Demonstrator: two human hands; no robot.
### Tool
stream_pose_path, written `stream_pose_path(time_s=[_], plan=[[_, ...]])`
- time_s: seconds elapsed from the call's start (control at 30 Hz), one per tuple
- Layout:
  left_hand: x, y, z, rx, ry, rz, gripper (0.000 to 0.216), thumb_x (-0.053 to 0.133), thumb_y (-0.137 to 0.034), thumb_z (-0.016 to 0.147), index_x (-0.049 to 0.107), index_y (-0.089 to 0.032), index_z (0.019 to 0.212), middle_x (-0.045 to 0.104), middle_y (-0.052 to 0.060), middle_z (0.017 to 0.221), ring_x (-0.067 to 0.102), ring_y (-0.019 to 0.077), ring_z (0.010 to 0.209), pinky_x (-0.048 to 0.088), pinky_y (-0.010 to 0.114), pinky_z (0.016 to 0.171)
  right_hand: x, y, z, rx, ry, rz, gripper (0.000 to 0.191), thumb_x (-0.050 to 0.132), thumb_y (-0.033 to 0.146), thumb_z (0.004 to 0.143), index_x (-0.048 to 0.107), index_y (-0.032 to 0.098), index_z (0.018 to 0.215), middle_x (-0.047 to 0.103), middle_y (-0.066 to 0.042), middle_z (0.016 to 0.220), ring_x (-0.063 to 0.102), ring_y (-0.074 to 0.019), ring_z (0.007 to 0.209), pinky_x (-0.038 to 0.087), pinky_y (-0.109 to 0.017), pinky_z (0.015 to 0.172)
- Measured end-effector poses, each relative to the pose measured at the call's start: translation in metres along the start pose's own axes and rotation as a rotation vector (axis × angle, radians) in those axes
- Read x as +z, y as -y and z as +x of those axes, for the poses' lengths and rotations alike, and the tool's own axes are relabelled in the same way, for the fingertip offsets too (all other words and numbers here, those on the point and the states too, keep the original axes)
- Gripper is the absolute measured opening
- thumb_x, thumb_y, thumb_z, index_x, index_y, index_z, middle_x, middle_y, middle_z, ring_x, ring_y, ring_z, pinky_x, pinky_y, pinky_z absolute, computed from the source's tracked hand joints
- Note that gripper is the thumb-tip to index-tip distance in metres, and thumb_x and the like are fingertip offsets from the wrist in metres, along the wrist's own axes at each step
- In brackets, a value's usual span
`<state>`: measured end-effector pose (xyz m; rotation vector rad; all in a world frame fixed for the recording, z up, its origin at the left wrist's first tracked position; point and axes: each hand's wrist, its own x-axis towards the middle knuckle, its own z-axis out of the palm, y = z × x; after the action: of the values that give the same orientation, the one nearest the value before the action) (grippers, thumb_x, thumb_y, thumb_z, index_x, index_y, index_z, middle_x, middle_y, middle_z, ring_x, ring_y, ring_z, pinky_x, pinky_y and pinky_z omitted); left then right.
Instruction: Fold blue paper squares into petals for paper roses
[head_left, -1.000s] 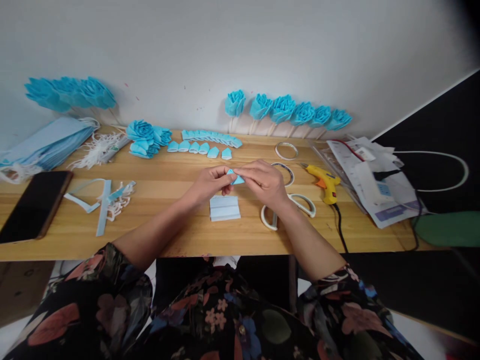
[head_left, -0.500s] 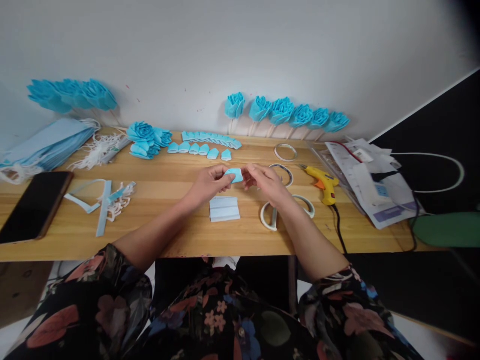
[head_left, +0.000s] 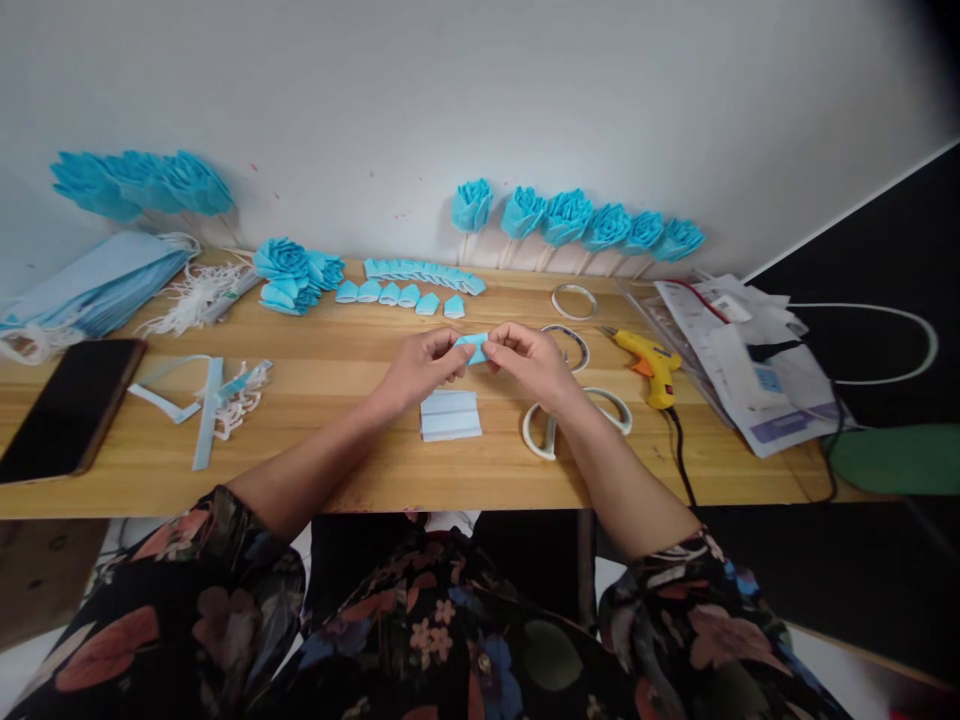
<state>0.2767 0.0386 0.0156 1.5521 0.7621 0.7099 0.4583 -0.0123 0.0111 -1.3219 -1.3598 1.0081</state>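
Note:
My left hand and my right hand meet above the middle of the wooden table. Both pinch one small light-blue folded piece between thumbs and fingertips. Just below the hands lies a small stack of light-blue rectangular pieces. Behind the hands a row of folded blue petals and a fanned strip of more petals lie on the table.
Blue paper roses on sticks lean on the wall. More roses lie at left. A yellow glue gun, scissors and tape rings sit right of the hands. A phone, cut strips and face masks lie left.
The blue piece was turned and refolded between my fingers; my right hand let go briefly half a second ago and now pinches it again. Both hands stayed in place.

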Motion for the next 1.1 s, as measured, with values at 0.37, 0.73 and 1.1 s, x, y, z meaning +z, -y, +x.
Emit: stream_pose_path(time_s=[0.37, 0.73, 1.1], plan=[[0.0, 0.0, -0.001, 0.009, 0.025, 0.002, 0.015, 0.063, -0.029, 0.08, 0.056, -0.017, 0.074, 0.055, -0.003, 0.062, 0.048, 0.0081, 0.056, 0.04, 0.021, 0.055, 0.0, 0.0, 0.0, -0.006, -0.013, -0.023, 0.034, 0.071, 0.052, 0.078, 0.062, 0.02, 0.076, 0.056, 0.003, 0.064, 0.048, -0.0114, 0.061, 0.036, -0.027, 0.059], [0.0, 0.003, 0.001, -0.038, -0.029, -0.032, 0.014, 0.066, -0.028, 0.078, 0.058, -0.017, 0.074, 0.057, -0.003, 0.06, 0.049, 0.0079, 0.054, 0.041, 0.021, 0.055, -0.008, -0.001, 0.004, -0.107, -0.087, -0.103, 0.026, 0.069, 0.045, 0.082, 0.064, 0.02, 0.076, 0.059, 0.002, 0.067, 0.05, -0.0111, 0.062, 0.04, -0.026, 0.061], [0.0, 0.005, 0.0, -0.011, -0.101, -0.034, 0.015, 0.068, -0.028, 0.077, 0.06, -0.017, 0.072, 0.061, -0.001, 0.061, 0.053, 0.0087, 0.054, 0.042, 0.021, 0.053, -0.072, 0.007, -0.031, -0.134, -0.52, -0.252, 0.024, 0.067, 0.044, 0.085, 0.065, 0.021, 0.078, 0.065, 0.0, 0.071, 0.056, -0.0133, 0.062, 0.044, -0.027, 0.058]])
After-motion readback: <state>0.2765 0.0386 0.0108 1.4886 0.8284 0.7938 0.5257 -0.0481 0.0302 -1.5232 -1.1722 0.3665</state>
